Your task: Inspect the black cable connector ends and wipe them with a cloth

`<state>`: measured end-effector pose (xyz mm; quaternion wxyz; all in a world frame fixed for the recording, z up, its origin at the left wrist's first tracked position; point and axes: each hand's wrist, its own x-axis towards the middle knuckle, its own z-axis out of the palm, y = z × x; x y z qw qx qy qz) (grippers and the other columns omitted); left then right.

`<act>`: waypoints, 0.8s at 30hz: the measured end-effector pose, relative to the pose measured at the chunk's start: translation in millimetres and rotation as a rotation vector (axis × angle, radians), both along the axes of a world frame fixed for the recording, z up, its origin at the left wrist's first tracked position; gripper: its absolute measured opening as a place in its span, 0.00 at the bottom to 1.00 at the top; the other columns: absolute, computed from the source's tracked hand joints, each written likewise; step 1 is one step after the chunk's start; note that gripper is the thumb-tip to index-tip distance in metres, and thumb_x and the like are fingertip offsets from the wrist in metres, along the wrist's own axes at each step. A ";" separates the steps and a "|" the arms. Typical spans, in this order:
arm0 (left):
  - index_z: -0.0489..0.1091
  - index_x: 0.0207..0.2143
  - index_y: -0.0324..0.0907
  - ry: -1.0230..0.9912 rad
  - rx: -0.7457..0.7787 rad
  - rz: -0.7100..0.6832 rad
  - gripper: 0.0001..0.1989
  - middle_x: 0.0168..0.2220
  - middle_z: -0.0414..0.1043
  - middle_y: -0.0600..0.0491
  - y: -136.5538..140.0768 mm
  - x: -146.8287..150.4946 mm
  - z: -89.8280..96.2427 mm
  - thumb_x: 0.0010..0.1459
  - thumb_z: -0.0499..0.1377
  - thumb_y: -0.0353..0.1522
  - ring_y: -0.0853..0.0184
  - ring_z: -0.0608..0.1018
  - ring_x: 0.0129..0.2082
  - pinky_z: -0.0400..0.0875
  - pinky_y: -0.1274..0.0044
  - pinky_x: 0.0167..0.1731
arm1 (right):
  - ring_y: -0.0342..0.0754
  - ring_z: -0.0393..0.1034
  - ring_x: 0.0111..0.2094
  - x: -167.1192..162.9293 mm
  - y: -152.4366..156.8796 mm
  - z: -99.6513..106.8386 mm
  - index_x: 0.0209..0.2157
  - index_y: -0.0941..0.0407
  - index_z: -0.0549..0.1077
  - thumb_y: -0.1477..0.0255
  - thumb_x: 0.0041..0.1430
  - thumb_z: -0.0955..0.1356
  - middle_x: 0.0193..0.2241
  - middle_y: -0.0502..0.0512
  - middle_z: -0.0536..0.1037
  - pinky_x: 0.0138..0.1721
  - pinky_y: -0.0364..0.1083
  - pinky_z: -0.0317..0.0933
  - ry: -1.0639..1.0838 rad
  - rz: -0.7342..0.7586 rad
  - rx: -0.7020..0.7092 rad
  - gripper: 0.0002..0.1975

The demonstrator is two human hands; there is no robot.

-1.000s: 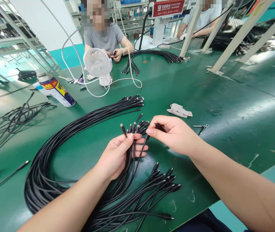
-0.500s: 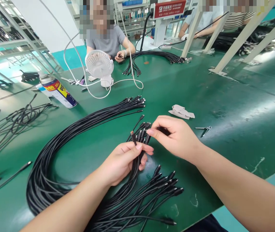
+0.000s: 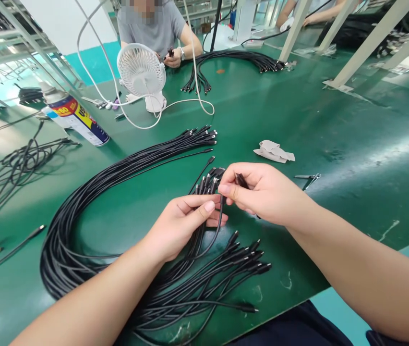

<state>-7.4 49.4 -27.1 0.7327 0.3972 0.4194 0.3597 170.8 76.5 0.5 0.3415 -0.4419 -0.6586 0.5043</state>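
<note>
My left hand (image 3: 185,221) is wrapped loosely round a bundle of black USB cables (image 3: 199,240), whose metal-tipped plugs (image 3: 208,182) stick up beyond its fingers. Between thumb and forefinger my right hand (image 3: 262,192) pinches one black cable (image 3: 220,218) near its end. That cable bends down and back towards the bundle. More dark pieces, perhaps plugs, show in the curl of my right fingers; most of them are hidden. Below my hands, further cable ends (image 3: 244,262) fan out on the green table. The long cables (image 3: 92,187) curve round to the left, with their other ends (image 3: 204,134) behind my hands.
A spray can (image 3: 78,120) and a white fan (image 3: 141,72) with a looping white cord stand at the back left. Crumpled paper (image 3: 274,151) and nail clippers (image 3: 308,180) lie right. Loose cables (image 3: 24,163) lie left. A person (image 3: 154,29) sits opposite, holding something small.
My right hand has taken hold of one cable and drawn it slightly away from the bundle. The reddish-tipped plug by my left thumb no longer shows there. The view has tilted down.
</note>
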 end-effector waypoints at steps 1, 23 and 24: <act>0.79 0.38 0.38 -0.013 -0.010 0.010 0.16 0.29 0.79 0.50 0.4 -0.2 -0.6 0.48 0.69 0.39 0.68 0.79 0.29 0.73 0.75 0.36 | 0.36 0.59 0.16 -1.0 0.7 -2.6 0.26 0.57 0.68 0.70 0.57 0.67 0.18 0.44 0.70 0.22 0.40 0.57 0.003 0.004 -0.022 0.08; 0.79 0.30 0.38 -0.147 -0.063 0.042 0.09 0.24 0.78 0.53 0.1 1.4 4.6 0.48 0.69 0.35 0.72 0.78 0.23 0.73 0.81 0.29 | 0.42 0.68 0.31 1.7 -10.7 3.7 0.37 0.55 0.65 0.74 0.62 0.62 0.31 0.50 0.74 0.31 0.41 0.61 -0.311 -0.053 0.429 0.02; 0.79 0.30 0.38 -0.148 -0.050 0.045 0.09 0.24 0.78 0.52 0.0 1.5 3.8 0.49 0.69 0.35 0.72 0.78 0.24 0.73 0.81 0.29 | 0.43 0.69 0.33 2.7 -12.0 2.3 0.39 0.55 0.64 0.74 0.63 0.62 0.32 0.51 0.74 0.32 0.41 0.61 -0.350 -0.037 0.453 0.03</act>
